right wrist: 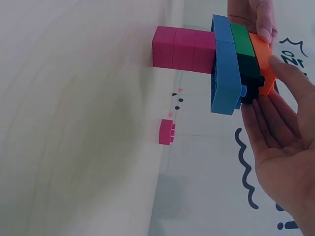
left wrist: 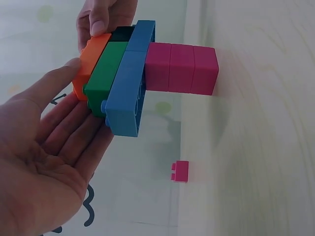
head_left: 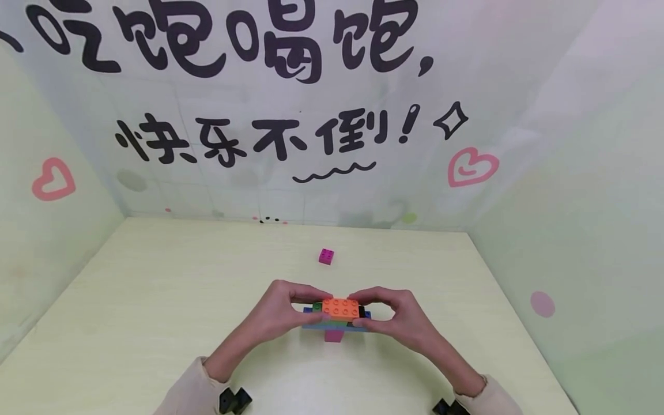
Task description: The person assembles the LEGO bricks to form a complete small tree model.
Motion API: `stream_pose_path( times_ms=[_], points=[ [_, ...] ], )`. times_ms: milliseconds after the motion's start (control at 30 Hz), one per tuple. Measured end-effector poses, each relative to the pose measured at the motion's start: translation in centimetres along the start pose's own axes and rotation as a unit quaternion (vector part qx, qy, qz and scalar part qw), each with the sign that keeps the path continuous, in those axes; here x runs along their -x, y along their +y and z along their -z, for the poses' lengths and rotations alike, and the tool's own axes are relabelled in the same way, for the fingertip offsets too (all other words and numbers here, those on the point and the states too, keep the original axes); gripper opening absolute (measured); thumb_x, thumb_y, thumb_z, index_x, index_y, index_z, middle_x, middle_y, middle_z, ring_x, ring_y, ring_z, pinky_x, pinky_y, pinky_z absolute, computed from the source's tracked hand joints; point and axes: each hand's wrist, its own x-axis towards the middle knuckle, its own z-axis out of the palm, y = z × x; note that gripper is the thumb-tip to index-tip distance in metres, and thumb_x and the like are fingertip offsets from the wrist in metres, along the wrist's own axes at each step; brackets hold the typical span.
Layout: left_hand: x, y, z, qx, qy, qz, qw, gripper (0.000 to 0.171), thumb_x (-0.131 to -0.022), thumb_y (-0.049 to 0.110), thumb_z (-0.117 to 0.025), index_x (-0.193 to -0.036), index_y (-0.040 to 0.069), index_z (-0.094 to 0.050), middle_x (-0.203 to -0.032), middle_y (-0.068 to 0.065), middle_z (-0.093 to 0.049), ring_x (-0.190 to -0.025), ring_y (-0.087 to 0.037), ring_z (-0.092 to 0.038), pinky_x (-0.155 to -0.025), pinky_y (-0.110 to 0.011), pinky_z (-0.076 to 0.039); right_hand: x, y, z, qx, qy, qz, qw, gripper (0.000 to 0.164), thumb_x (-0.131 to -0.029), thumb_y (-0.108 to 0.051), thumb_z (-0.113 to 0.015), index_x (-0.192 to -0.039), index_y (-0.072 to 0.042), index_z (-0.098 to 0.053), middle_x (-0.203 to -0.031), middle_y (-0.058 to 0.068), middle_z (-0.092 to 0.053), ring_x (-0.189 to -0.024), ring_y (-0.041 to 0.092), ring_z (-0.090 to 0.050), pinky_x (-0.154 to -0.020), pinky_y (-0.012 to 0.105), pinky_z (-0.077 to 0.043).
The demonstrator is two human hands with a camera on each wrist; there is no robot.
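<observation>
An orange building brick (head_left: 340,311) sits on top of a stack, pinched at its left end by my left hand (head_left: 280,311) and at its right end by my right hand (head_left: 402,317). Beneath it lie a green brick (left wrist: 106,73) and a black brick (right wrist: 250,81) side by side. These rest on a layer of blue bricks (left wrist: 127,88). A column of three magenta bricks (left wrist: 182,69) supports the whole from the table. In the wrist views, each thumb is on the orange brick's near side, with the other fingers behind the stack.
A loose magenta brick (head_left: 325,257) lies on the pale table (head_left: 155,288) behind the stack. Walls enclose the table at the back and both sides; the back wall (head_left: 332,196) bears black lettering. Black devices (head_left: 236,400) are at the wrists.
</observation>
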Motion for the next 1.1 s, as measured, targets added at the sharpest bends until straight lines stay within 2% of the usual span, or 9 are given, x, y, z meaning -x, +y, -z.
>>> stream_pose_path(
  times_ms=[233,333,500,733,1000,1100],
  points=[
    [0.0,-0.2,0.1,0.021,-0.01,0.0,0.9997,0.035,-0.08,0.032,-0.083,-0.113,0.022,-0.074,-0.108,0.007,-0.072,-0.095,-0.009,-0.068,-0.088,-0.04,-0.053,0.6,2.2,-0.4,-0.051,0.024,-0.045,0.997,0.029,-0.085,-0.01,-0.077,-0.113,-0.011,-0.071,-0.108,0.001,-0.071,-0.098,0.022,-0.066,-0.094,0.037,-0.05],
    [0.0,-0.2,0.1,0.024,-0.009,0.005,0.9996,0.035,-0.08,0.032,-0.083,-0.112,0.022,-0.074,-0.107,0.007,-0.072,-0.095,-0.009,-0.068,-0.087,-0.036,-0.054,0.8,3.5,-0.4,-0.064,0.023,-0.051,0.996,0.029,-0.086,-0.012,-0.077,-0.114,-0.015,-0.072,-0.108,0.0,-0.071,-0.098,0.021,-0.066,-0.094,0.037,-0.049],
    [-0.1,-0.2,0.0,0.022,-0.004,0.012,0.9997,0.034,-0.079,0.031,-0.083,-0.111,0.022,-0.076,-0.104,0.007,-0.073,-0.095,-0.01,-0.068,-0.081,-0.026,-0.054,0.8,4.3,-0.4,-0.076,0.02,-0.037,0.996,0.029,-0.086,-0.011,-0.076,-0.115,-0.014,-0.072,-0.108,0.002,-0.071,-0.099,0.023,-0.066,-0.095,0.039,-0.049],
    [-0.2,0.1,0.3,-0.004,-0.001,0.005,1.0,0.033,-0.08,0.031,-0.083,-0.11,0.023,-0.076,-0.101,0.013,-0.072,-0.096,-0.005,-0.067,-0.082,-0.029,-0.055,-0.2,1.8,0.1,-0.031,0.003,0.021,0.999,0.028,-0.083,-0.001,-0.077,-0.111,-0.004,-0.071,-0.104,0.006,-0.071,-0.096,0.022,-0.066,-0.091,0.041,-0.051],
    [-0.6,0.4,0.5,-0.029,-0.003,0.003,0.9996,0.034,-0.078,0.033,-0.084,-0.11,0.025,-0.076,-0.104,0.01,-0.072,-0.099,-0.006,-0.067,-0.069,-0.027,-0.055,-0.4,4.2,0.0,-0.022,-0.007,0.03,0.999,0.031,-0.084,-0.009,-0.078,-0.114,-0.015,-0.07,-0.106,-0.001,-0.07,-0.098,0.02,-0.066,-0.093,0.038,-0.05],
    [-0.5,-0.1,0.4,-0.023,-0.004,0.01,0.9997,0.034,-0.078,0.034,-0.084,-0.11,0.025,-0.076,-0.104,0.008,-0.072,-0.098,-0.008,-0.067,-0.072,-0.027,-0.056,-0.2,4.7,-0.5,-0.033,-0.006,0.016,0.999,0.031,-0.085,-0.011,-0.078,-0.114,-0.017,-0.069,-0.107,-0.001,-0.07,-0.098,0.02,-0.065,-0.093,0.04,-0.05]
  ],
)
